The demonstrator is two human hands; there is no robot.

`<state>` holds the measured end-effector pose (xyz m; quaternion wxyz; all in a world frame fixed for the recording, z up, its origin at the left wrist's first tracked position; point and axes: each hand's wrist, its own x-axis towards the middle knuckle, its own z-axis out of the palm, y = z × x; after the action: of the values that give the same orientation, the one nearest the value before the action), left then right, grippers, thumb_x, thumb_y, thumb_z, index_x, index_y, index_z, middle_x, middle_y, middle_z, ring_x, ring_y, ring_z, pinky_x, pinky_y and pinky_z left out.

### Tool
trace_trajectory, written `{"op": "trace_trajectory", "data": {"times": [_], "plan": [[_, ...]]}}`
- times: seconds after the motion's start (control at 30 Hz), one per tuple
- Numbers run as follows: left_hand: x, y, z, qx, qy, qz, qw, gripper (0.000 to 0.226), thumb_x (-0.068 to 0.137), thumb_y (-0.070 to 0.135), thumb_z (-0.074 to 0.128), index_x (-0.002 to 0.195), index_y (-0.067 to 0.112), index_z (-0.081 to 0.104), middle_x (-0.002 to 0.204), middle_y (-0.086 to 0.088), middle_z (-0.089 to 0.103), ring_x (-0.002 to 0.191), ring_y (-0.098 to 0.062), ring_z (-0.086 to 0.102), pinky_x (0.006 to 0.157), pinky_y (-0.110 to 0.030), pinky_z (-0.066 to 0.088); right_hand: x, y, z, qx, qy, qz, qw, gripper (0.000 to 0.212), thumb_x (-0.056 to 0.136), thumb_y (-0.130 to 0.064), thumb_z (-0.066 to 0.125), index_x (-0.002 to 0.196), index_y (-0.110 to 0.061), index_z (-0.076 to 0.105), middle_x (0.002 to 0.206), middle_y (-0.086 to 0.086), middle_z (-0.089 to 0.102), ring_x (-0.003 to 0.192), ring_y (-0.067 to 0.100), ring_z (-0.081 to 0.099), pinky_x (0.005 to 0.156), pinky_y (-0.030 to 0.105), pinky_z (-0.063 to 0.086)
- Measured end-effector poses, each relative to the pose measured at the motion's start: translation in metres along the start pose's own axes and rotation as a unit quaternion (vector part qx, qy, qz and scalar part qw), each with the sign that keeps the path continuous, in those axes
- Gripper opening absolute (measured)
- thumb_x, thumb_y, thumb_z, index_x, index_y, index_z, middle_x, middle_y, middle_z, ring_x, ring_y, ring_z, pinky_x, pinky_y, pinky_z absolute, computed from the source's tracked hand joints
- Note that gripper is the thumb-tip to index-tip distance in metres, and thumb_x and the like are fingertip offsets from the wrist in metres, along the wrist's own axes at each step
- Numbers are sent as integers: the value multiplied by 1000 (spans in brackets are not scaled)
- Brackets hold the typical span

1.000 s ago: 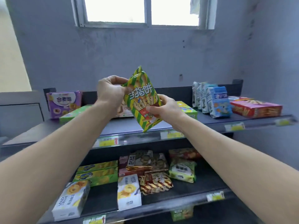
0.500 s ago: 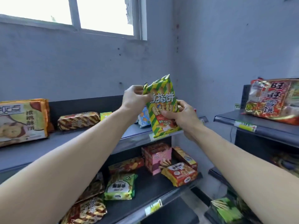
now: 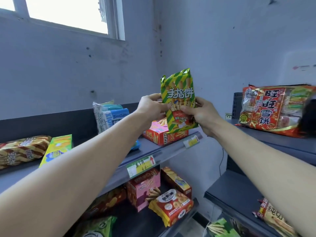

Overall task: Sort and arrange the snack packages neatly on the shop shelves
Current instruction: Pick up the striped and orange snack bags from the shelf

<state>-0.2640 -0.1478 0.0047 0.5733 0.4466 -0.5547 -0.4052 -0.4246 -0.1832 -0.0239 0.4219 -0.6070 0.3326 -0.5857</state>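
A green-and-yellow striped snack bag stands upright in the air in front of me, above the right end of the top shelf. My left hand grips its left edge and my right hand pinches its lower right part. Just below the bag lies a red and pink biscuit-stick box on that shelf. Blue-and-white packs stand behind my left forearm.
A brown striped bag and a yellow-green box lie at the shelf's left. The lower shelf holds a pink box, a red bag and others. A second rack on the right carries a large red rice-cracker bag.
My view has swung to the right along the shelves, bringing the second rack into sight. Both hands kept hold of the striped bag, which now stands more upright above the red box.
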Motion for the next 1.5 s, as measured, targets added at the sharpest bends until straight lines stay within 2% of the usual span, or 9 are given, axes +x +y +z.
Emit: {"op": "trace_trajectory", "data": {"times": [0.13, 0.3, 0.4, 0.67, 0.77, 0.93, 1.13, 1.33, 1.5], "plan": [[35, -11, 16, -7, 5, -5, 1000, 30, 84, 0, 66, 112, 10, 60, 102, -9, 70, 86, -22, 70, 68, -32, 60, 33, 16, -16, -1, 4, 4, 1000, 22, 80, -5, 71, 97, -17, 63, 86, -4, 70, 71, 9, 69, 57, 21, 56], [81, -26, 33, 10, 23, -6, 1000, 32, 85, 1, 64, 116, 10, 60, 101, -8, 71, 83, -19, 70, 63, -27, 60, 84, 42, -35, 4, -12, 8, 1000, 22, 80, -4, 71, 85, -24, 63, 80, -8, 71, 72, 9, 69, 61, 24, 56], [111, -36, 40, 27, 51, -8, 998, 33, 85, 2, 65, 117, 11, 59, 101, -8, 71, 85, -20, 71, 68, -29, 60, 120, 59, -43, 14, -40, 14, 999, 22, 80, -3, 71, 85, -23, 63, 84, -6, 70, 75, 12, 69, 63, 26, 56], [187, -54, 53, 49, 124, -4, 991, 24, 87, 0, 61, 107, 14, 62, 107, -8, 70, 92, -25, 70, 81, -38, 58, 213, 97, -48, 51, -104, 19, 993, 36, 78, -2, 72, 111, -13, 61, 96, -1, 69, 84, 16, 68, 66, 27, 56], [208, -62, 50, 38, 153, -5, 987, 25, 86, -3, 60, 106, 13, 61, 109, -10, 69, 92, -27, 69, 77, -36, 58, 241, 111, -42, 58, -134, 13, 989, 41, 78, 0, 72, 115, -10, 59, 103, 6, 68, 87, 20, 68, 68, 30, 57], [234, -73, 34, 58, 199, -26, 978, 27, 87, -1, 61, 112, 8, 58, 109, -8, 68, 89, -22, 69, 65, -27, 60, 275, 134, -24, 67, -170, 13, 983, 46, 78, 0, 72, 120, -11, 57, 108, 7, 67, 98, 27, 66, 83, 44, 57], [255, -81, 15, 76, 186, -55, 978, 23, 91, 1, 55, 110, 12, 59, 100, -3, 70, 80, -17, 70, 59, -24, 58, 301, 154, -1, 100, -185, -2, 978, 40, 81, 1, 69, 109, -22, 53, 97, -4, 66, 92, 22, 65, 66, 31, 57], [284, -92, 8, 118, 134, -101, 979, 33, 93, 2, 53, 121, 20, 53, 112, -7, 69, 100, -25, 68, 89, -39, 55, 324, 171, 8, 77, -149, -8, 986, 41, 83, 2, 67, 114, -20, 53, 107, 3, 63, 99, 23, 62, 66, 33, 56], [307, -109, 13, 172, 124, -135, 968, 25, 92, 4, 54, 112, 20, 56, 107, -4, 68, 99, -22, 67, 83, -34, 56, 339, 195, 5, 66, -134, 30, 988, 41, 80, 2, 68, 112, -20, 55, 105, 3, 65, 95, 23, 63, 62, 27, 52]]}}
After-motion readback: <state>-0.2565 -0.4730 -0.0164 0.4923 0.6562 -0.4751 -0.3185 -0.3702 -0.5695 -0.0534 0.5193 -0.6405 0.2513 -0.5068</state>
